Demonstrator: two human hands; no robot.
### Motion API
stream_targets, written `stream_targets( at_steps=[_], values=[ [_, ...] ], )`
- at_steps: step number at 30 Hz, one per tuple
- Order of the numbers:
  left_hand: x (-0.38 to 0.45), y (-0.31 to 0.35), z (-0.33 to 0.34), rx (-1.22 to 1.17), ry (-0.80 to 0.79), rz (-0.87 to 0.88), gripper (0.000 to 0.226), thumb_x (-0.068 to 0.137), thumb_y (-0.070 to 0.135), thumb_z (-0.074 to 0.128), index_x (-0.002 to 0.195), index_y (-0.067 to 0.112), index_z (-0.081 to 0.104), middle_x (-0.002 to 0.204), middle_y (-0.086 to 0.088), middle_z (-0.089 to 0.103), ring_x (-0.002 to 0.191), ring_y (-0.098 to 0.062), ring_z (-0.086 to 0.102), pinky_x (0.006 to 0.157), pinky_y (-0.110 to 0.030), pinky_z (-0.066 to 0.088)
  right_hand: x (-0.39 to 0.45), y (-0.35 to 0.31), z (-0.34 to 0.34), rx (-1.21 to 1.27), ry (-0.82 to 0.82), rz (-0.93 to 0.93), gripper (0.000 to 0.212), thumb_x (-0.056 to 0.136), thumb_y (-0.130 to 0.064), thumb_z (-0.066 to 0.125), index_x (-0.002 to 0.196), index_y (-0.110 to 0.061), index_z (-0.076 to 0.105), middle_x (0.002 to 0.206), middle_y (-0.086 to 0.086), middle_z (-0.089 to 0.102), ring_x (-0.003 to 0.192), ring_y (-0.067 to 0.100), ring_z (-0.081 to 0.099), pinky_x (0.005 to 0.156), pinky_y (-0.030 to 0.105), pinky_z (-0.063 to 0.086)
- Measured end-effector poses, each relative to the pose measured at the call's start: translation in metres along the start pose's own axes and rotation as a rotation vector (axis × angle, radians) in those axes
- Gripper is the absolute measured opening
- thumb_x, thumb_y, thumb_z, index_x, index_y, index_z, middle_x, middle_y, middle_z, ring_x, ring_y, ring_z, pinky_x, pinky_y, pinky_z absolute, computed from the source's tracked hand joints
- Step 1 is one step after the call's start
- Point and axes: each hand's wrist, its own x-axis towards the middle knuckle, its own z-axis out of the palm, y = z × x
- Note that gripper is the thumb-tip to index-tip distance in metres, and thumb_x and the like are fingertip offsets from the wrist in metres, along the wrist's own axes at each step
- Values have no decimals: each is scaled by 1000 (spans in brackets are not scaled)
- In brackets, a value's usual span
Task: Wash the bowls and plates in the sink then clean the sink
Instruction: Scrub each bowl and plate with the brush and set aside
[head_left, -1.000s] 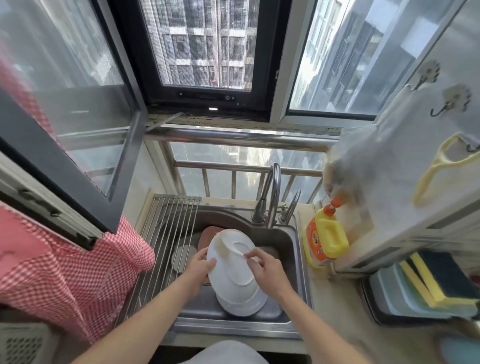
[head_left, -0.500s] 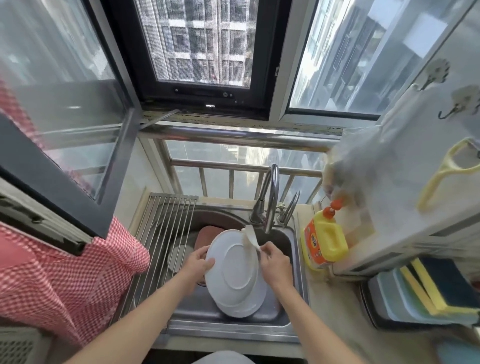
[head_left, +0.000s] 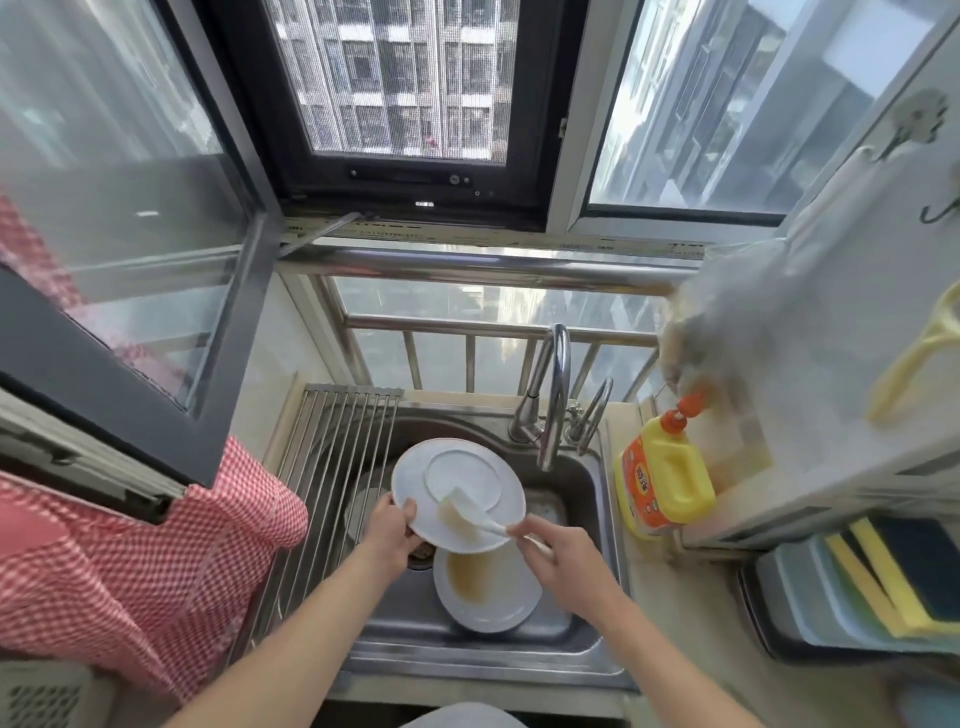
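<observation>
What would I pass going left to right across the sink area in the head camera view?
Red checked cloth → drying rack → left hand → held white plate → right hand → yellow detergent bottle → sponges.

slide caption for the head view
Left hand holds a plate over the sink; right hand scrubs it.

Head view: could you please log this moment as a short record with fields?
held plate: white plate, underside up, over the sink
left hand: left hand grips the plate's rim
right hand: right hand holds a sponge brush against the plate
in sink: soiled plate
beside sink: yellow detergent bottle
</observation>
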Motion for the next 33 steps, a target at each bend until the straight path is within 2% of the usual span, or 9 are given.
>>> stream_targets(
  at_steps=[3,6,11,15,19,22,26,29,33],
  values=[
    [5,4,-7,1,34,13,38,104,0,42,139,14,46,135,-13,55,116,-33,55,92,-49,51,-4,16,-6,-49,-13,45,15,100,-27,61,109,-36,70,70,-39,59,58,1,55,57,14,40],
    [8,5,-8,28,47,16,39,103,0,42,140,13,45,134,-13,55,114,-33,56,90,-49,52,0,19,-1,-102,-34,46,16,99,-33,59,111,-42,66,68,-22,63,56,4,54,59,23,46],
    [4,-5,5,166,7,20,24,103,2,44,121,15,52,125,-11,60,98,-25,61,73,-41,56,19,-1,25,-149,-65,-38,21,98,-43,51,118,-44,60,95,-12,73,80,10,67,71,31,55],
    [12,1,-2,93,16,24,27,103,2,44,127,14,50,129,-11,58,106,-30,61,80,-46,56,15,15,12,-195,-54,-24,20,100,-39,54,117,-44,63,84,-17,68,68,6,60,64,26,51],
    [16,8,-12,23,48,27,40,104,2,43,141,16,42,132,-12,54,117,-35,54,95,-54,50,6,44,6,-248,25,110,17,97,-38,53,112,-45,57,80,-9,71,70,14,65,63,38,55],
    [11,5,-12,82,12,16,35,103,2,44,136,15,46,128,-10,57,113,-34,57,89,-51,53,17,37,14,-283,114,239,9,99,-33,53,107,-36,57,69,-2,66,66,23,63,58,38,51],
    [9,-5,-10,212,-54,-16,23,103,4,47,120,16,55,125,-10,62,108,-33,61,86,-50,56,39,20,22,-239,187,306,8,101,-30,49,103,-32,56,76,1,68,71,27,65,61,38,52],
    [6,-10,-8,311,-84,-16,21,103,4,47,116,17,58,125,-11,64,113,-36,61,95,-57,53,50,7,25,-194,188,287,9,101,-30,48,103,-31,57,78,1,68,72,27,64,60,38,50],
    [1,-15,-8,345,-100,-33,21,105,6,45,117,16,59,119,-10,65,113,-37,61,93,-57,54,54,-2,29,-57,133,197,8,99,-33,54,104,-35,60,73,-1,66,66,23,61,63,40,49]
  ],
)
